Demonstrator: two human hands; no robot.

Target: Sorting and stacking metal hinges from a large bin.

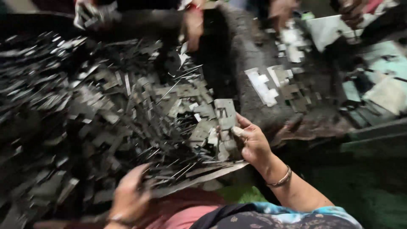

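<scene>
Heaped metal scraps (106,110), dark and blurred.
Right hand (253,144) clamped on plates (225,127); left hand (129,197) among scraps, grip unclear.

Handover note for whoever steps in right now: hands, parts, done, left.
Right hand: grip shut on a small stack of flat metal plates, held upright over the heap.
Left hand: resting on the near edge of the heap of metal plates, blurred; grip cannot be told.
Sorted plates lie spread on the dark cloth to the right.
Other people's hands work at the far side.
Done: some plates laid out on the cloth. Left: the large heap remains loose.
</scene>
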